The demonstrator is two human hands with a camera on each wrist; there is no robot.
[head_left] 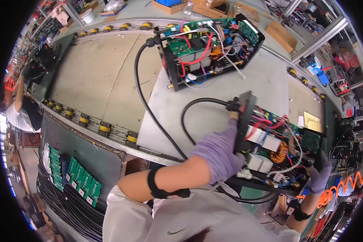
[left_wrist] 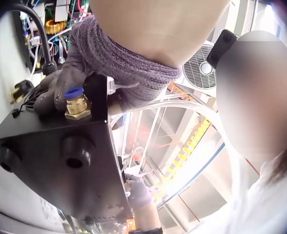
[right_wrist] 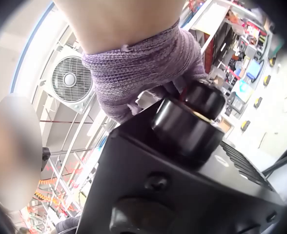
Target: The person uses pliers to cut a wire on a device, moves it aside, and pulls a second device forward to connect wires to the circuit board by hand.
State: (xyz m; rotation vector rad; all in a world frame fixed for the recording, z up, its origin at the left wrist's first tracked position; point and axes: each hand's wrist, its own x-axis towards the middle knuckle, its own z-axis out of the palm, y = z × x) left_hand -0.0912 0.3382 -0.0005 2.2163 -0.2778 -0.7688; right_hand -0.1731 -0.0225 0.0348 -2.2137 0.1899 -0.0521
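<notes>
Both gloved hands hold an open electronics unit [head_left: 270, 149] tilted at the table's near edge; it has a black chassis, wires and a copper coil. My left hand [head_left: 220, 155] grips its end panel [head_left: 245, 121], where a thick black cable [head_left: 201, 101] enters. In the left wrist view, the fingers lie beside a brass fitting [left_wrist: 76, 108] with a blue collar, and rubber feet show on the underside. Opposite, my right hand [head_left: 320, 177] grips the far end. Black round knobs [right_wrist: 190, 126] stand by that hand in the right wrist view, partly covering its fingers.
A second open unit [head_left: 209, 52] stands on the grey sheet [head_left: 161, 117] behind, its cable trailing to the near edge. Roller rails [head_left: 84, 119] run along the line. Green circuit boards [head_left: 82, 181] and bundled black cables [head_left: 68, 209] lie lower left. Another person [head_left: 22, 113] works far left.
</notes>
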